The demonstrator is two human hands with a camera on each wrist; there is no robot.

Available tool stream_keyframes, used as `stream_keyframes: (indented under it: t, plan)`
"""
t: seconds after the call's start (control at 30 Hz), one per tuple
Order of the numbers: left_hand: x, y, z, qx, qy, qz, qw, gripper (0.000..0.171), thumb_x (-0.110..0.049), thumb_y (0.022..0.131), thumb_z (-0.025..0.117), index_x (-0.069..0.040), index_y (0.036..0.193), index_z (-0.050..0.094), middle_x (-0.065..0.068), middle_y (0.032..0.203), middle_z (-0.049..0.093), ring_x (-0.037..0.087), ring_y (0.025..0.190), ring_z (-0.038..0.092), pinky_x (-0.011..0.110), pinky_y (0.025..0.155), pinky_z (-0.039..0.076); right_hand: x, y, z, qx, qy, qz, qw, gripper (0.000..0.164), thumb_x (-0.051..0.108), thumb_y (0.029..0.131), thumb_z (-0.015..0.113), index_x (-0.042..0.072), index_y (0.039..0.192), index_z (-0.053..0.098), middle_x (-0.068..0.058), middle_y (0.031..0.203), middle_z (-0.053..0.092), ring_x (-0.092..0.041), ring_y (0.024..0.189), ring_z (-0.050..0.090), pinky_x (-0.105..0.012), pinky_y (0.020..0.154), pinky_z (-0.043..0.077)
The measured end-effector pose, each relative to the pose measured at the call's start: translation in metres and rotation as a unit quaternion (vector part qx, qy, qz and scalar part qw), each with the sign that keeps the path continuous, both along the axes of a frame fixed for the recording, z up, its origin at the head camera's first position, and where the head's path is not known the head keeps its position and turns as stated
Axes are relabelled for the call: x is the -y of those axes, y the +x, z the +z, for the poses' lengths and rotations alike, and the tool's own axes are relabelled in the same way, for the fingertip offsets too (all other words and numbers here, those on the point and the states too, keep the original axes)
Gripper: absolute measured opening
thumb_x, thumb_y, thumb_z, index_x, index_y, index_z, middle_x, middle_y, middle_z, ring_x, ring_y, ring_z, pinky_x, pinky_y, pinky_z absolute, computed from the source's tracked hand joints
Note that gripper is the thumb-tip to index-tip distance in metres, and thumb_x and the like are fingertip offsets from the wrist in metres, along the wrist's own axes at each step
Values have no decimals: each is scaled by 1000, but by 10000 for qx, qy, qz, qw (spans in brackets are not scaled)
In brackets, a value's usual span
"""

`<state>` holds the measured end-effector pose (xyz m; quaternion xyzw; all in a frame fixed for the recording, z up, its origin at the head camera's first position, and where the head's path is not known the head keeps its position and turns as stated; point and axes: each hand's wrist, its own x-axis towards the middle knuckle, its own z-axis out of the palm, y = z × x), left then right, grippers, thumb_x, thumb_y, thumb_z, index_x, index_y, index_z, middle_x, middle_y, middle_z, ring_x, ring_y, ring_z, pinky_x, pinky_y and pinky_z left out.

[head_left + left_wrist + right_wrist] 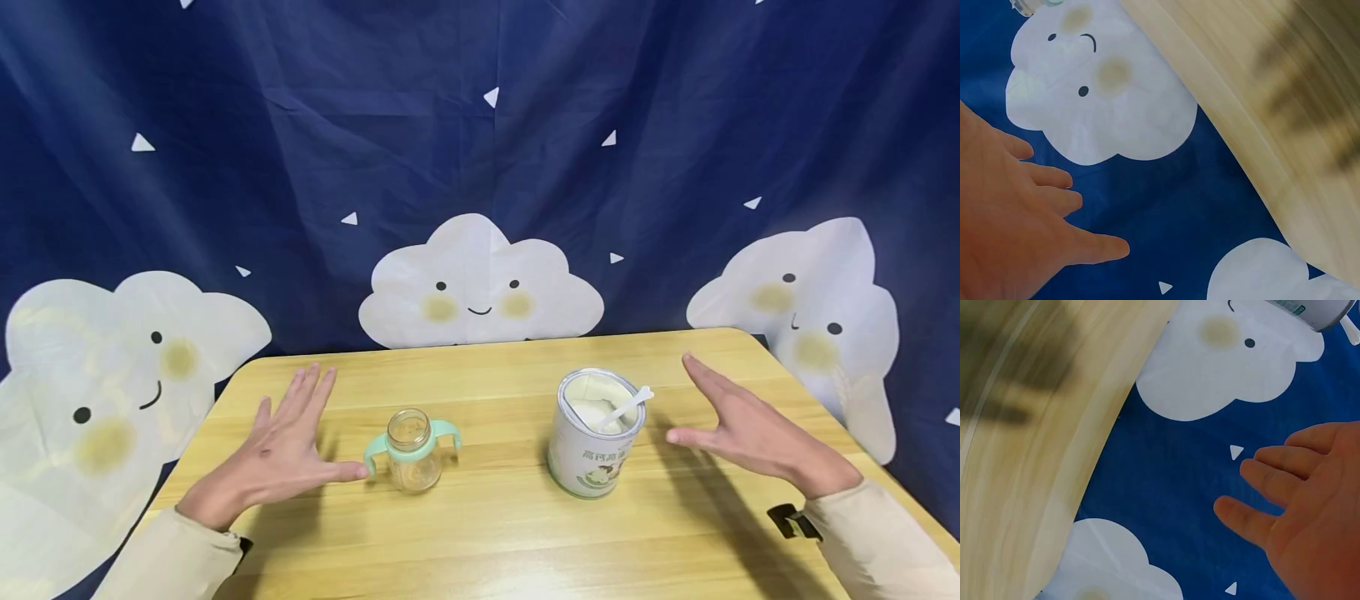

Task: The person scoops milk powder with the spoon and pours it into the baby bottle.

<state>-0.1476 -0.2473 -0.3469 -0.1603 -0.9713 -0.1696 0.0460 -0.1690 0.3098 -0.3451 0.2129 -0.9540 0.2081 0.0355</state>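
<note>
On the wooden table stands a clear baby bottle [415, 471] with mint-green side handles and no cap on its neck. To its right is an open milk powder can [588, 458], white with a green print. A white scoop [626, 408] leans in the can, its handle over the rim. My left hand [281, 450] hovers left of the bottle, fingers spread, thumb close to the left handle; whether they touch I cannot tell. My right hand [757, 433] is held in the air right of the can, fingers extended, holding nothing. Both palms show in the wrist views.
The pale wooden table [487, 533] has rounded far corners. Behind it hangs a dark blue curtain [420, 150] with white smiling clouds and small triangles. A dark strap [793, 522] sits at the right sleeve.
</note>
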Motion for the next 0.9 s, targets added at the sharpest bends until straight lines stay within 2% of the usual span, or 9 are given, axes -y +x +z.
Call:
stream_keyframes:
  t: [0.13,0.5,0.67,0.9]
  plan:
    - [-4,0,0,14,99,-30,9999,132,-73,70,75,-6,160,6,25,163,7,42,150,3,78,107,4,0,0,2,145,-161,-81,9997,103,45,88,75,-6,156,16,-33,157,22,-55,138,28,-68,107,29]
    - [-15,-4,-3,-195,281,-246,9991,129,-72,69,77,-2,159,16,28,160,19,43,148,13,71,111,18,3,0,4,16,-567,-53,9984,83,36,92,73,-8,151,33,-29,150,40,-54,131,41,-68,99,37]
    - [-21,-8,-5,-295,332,-387,9983,129,-72,68,77,1,157,19,28,159,21,44,148,15,63,115,18,3,0,4,-148,-687,-37,9975,77,31,93,73,-7,149,36,-27,146,46,-54,123,49,-68,93,43]
    - [-31,-9,-4,-234,489,-426,9976,128,-69,68,79,-3,159,17,24,162,19,41,149,12,60,118,15,7,-2,2,-366,-866,84,9955,71,24,92,74,-7,147,40,-29,135,56,-52,110,60,-65,87,49]
